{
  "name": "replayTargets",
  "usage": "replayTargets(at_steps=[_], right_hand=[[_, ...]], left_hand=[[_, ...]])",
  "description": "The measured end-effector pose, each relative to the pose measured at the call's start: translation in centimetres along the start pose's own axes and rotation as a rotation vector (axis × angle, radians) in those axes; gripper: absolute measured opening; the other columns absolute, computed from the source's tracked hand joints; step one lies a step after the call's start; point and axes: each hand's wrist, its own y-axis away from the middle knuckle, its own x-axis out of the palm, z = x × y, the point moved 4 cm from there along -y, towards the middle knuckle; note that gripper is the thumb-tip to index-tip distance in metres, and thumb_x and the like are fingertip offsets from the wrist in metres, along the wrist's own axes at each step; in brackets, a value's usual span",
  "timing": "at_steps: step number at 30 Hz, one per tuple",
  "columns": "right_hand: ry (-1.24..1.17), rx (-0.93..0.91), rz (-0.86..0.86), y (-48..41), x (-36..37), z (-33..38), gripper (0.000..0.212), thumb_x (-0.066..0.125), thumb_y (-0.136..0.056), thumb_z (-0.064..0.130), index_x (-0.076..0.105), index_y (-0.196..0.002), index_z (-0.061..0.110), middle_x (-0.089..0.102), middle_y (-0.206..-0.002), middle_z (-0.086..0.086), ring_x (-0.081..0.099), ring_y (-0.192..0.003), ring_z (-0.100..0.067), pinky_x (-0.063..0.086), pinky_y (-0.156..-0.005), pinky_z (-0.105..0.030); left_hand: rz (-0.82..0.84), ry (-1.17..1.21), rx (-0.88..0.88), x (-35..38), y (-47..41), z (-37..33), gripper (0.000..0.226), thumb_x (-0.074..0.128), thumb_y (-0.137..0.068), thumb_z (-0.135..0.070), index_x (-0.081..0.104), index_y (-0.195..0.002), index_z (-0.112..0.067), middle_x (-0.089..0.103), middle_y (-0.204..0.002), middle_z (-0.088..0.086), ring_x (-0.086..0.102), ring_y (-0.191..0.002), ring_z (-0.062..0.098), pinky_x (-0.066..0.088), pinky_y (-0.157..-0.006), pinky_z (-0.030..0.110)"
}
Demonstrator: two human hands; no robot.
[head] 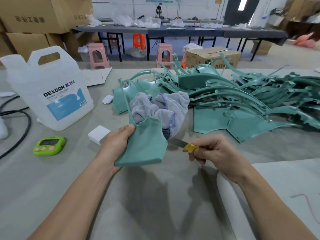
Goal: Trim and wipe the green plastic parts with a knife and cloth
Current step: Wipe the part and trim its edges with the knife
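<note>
Grey table cover (155, 196) up front, both forearms reaching out over it. The left hand (117, 144) grips a curved green plastic part (143, 146) held up off the table, thumb pressed on its front near the top edge, the other fingers wrapped behind it where I can't see them. The right hand (213, 153) has its fingers curled tight round the yellow handle of a knife (183, 144), blade pointing left with the tip right at the part's right edge. Off to the left sit a lime green timer (49, 146) and a small white block (99, 134). Just behind the held part is a crumpled grey cloth (161, 108) with blue stitching, bunched against the pile of green parts (242, 94) that spreads across the right side of the table. A big white jug (50, 90) labelled DEXCON stands on the left. Further back: pink stools (97, 55), cardboard boxes (34, 14) and long dark tables (173, 30).
</note>
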Motion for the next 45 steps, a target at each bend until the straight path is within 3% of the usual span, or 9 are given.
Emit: replayTargets(at_steps=[2,6,9,13,17,24,29,36,45], right_hand=[[-0.012,0.024,0.024,0.1,0.0,-0.2,0.045,0.06,-0.088,-0.017,0.085,-0.086,0.021,0.072,-0.071,-0.007,0.049,-0.059,-0.012,0.042,-0.056,-0.019],[-0.054,0.032,-0.01,-0.3,0.4,-0.3,0.031,0.062,-0.083,-0.002,0.084,-0.086,0.019,0.072,-0.071,-0.01,0.05,-0.058,-0.014,0.043,-0.055,-0.02],[-0.139,-0.007,-0.134,-0.8,0.4,-0.4,0.032,0.059,-0.088,-0.009,0.082,-0.09,0.014,0.07,-0.072,-0.011,0.05,-0.056,-0.015,0.043,-0.054,-0.019],[-0.19,-0.055,-0.25,-0.9,1.3,-0.6,0.041,0.052,-0.094,-0.015,0.082,-0.093,0.013,0.07,-0.076,-0.014,0.053,-0.058,-0.017,0.044,-0.056,-0.022],[-0.146,-0.092,-0.218,-0.7,2.8,-0.4,0.043,0.053,-0.094,-0.016,0.082,-0.098,0.016,0.071,-0.079,-0.013,0.054,-0.061,-0.021,0.045,-0.059,-0.028],[-0.114,-0.115,-0.132,-0.3,2.7,0.8,0.027,0.06,-0.087,-0.004,0.082,-0.094,0.011,0.071,-0.075,-0.012,0.052,-0.057,-0.017,0.044,-0.058,-0.023],[-0.089,-0.019,-0.062,-0.1,2.2,0.4,0.051,0.057,-0.088,-0.024,0.085,-0.082,0.019,0.073,-0.073,-0.01,0.055,-0.057,-0.013,0.049,-0.059,-0.022],[-0.102,-0.076,-0.272,-0.8,2.4,0.1,0.039,0.053,-0.093,-0.018,0.079,-0.096,0.01,0.071,-0.078,-0.014,0.053,-0.056,-0.019,0.044,-0.057,-0.026],[0.042,-0.132,-0.197,-0.2,3.4,0.6,0.039,0.058,-0.088,0.004,0.08,-0.106,0.031,0.071,-0.082,-0.011,0.055,-0.057,-0.017,0.045,-0.058,-0.025]], left_hand=[[0.004,0.036,-0.02,-0.1,-0.1,0.0,0.017,0.063,-0.099,-0.021,0.074,-0.089,-0.012,0.078,-0.084,0.007,0.074,-0.066,0.017,0.058,-0.056,0.026],[-0.027,0.039,-0.01,0.0,-0.3,0.0,0.018,0.062,-0.099,-0.021,0.07,-0.086,-0.011,0.076,-0.071,0.002,0.071,-0.056,0.012,0.052,-0.045,0.021],[-0.108,-0.064,0.063,-0.1,-0.5,0.2,0.023,0.063,-0.097,-0.022,0.065,-0.074,-0.018,0.068,-0.06,-0.005,0.064,-0.05,0.008,0.046,-0.044,0.018],[-0.148,-0.082,0.103,0.2,-0.7,0.8,0.023,0.06,-0.1,-0.028,0.065,-0.079,-0.018,0.069,-0.074,0.0,0.064,-0.062,0.013,0.05,-0.06,0.026],[-0.164,-0.021,0.078,-0.1,-1.1,0.9,0.019,0.061,-0.099,-0.029,0.067,-0.086,-0.015,0.071,-0.08,0.005,0.065,-0.07,0.019,0.05,-0.067,0.032],[-0.144,0.058,0.036,-0.5,-1.3,1.2,0.018,0.062,-0.098,-0.028,0.07,-0.089,-0.015,0.073,-0.079,0.002,0.068,-0.066,0.016,0.052,-0.064,0.031],[-0.148,0.168,-0.019,-1.0,-1.2,0.9,0.018,0.063,-0.098,-0.026,0.069,-0.099,-0.009,0.073,-0.084,0.005,0.07,-0.063,0.015,0.052,-0.05,0.023],[-0.088,0.096,-0.014,-0.4,-1.0,0.8,0.014,0.063,-0.096,-0.023,0.068,-0.095,-0.01,0.071,-0.087,0.01,0.067,-0.075,0.023,0.051,-0.062,0.031],[-0.112,0.084,0.004,-0.1,-0.8,0.7,0.018,0.063,-0.099,-0.025,0.07,-0.096,-0.008,0.073,-0.099,0.014,0.067,-0.088,0.026,0.05,-0.077,0.04]])
